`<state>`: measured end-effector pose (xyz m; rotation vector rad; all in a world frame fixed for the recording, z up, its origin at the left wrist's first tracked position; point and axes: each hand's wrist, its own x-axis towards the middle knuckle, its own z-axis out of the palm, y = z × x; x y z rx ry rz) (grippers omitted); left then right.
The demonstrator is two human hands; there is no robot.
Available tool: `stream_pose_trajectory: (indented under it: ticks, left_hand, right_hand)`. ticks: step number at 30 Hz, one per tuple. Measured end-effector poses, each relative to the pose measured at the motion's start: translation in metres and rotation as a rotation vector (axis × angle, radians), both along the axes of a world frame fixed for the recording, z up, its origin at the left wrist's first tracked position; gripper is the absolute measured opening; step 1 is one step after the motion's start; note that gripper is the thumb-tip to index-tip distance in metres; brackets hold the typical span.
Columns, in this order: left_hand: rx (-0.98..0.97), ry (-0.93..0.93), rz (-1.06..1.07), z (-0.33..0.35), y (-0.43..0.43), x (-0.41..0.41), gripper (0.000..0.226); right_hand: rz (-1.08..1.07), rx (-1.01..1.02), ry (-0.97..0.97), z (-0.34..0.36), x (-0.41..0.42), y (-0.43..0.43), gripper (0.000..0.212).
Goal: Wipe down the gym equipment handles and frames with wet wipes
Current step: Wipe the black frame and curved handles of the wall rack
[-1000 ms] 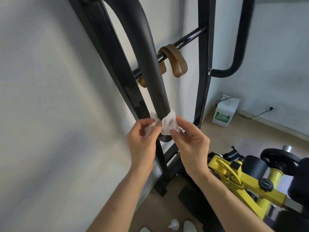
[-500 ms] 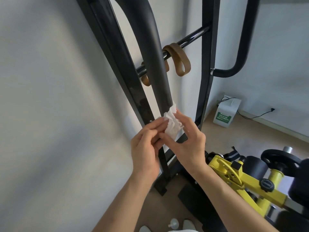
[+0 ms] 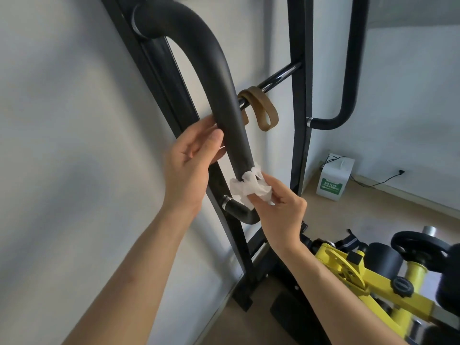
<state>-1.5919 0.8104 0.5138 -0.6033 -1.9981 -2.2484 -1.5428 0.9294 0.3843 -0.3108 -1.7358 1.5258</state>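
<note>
The right hand [image 3: 278, 205] pinched a crumpled white wet wipe [image 3: 250, 189], its grip tight on the wipe, which wrapped the low end of the black padded handle [image 3: 214, 78]. The left hand [image 3: 191, 165] curled loosely around the handle higher up, grip wide.

white wet wipe [image 3: 250, 189] bunched around curved black padded handle [image 3: 219, 78]

handle [image 3: 225, 100] base hidden under wipe [image 3: 250, 188], box [image 3: 334, 178] label too small
</note>
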Motion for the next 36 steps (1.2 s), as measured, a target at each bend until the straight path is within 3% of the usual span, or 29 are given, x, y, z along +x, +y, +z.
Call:
stream_pose_trajectory:
  ticks: [9, 14, 18, 20, 23, 27, 31, 33, 36]
  left_hand:
    - [-0.131, 0.07, 0.06, 0.009, -0.005, -0.008, 0.022]
    - [-0.207, 0.135, 0.035, 0.007, -0.009, -0.001, 0.028]
    - [-0.349, 0.529, 0.251, -0.026, -0.021, 0.028, 0.02]
    - [-0.443, 0.676, 0.229, -0.048, -0.019, 0.043, 0.015]
    - [-0.504, 0.681, 0.158, -0.072, -0.007, 0.044, 0.029]
    - [-0.52, 0.717, 0.308, -0.087, 0.01, 0.034, 0.039]
    - [-0.493, 0.772, 0.493, -0.09, 0.018, 0.024, 0.017]
    - [-0.437, 0.757, 0.527, -0.084, 0.015, 0.018, 0.008]
    - [-0.308, 0.623, 0.546, -0.067, 0.006, 0.013, 0.013]
  right_hand:
    - [0.064, 0.053, 0.158, 0.054, -0.011, 0.007, 0.041]
    - [0.06, 0.149, 0.03, 0.05, -0.009, 0.013, 0.025]
    - [0.132, 0.144, -0.106, 0.041, 0.001, 0.019, 0.021]
    - [0.179, 0.172, -0.121, 0.044, 0.002, 0.023, 0.016]
    - [0.264, 0.271, -0.146, 0.048, 0.006, 0.032, 0.019]
    - [0.511, 0.35, -0.174, 0.045, 0.016, 0.056, 0.028]
    - [0.538, 0.384, -0.34, 0.032, 0.017, 0.072, 0.016]
    - [0.542, 0.341, -0.379, 0.025, 0.017, 0.075, 0.019]
    - [0.599, 0.21, -0.339, 0.026, 0.02, 0.073, 0.031]
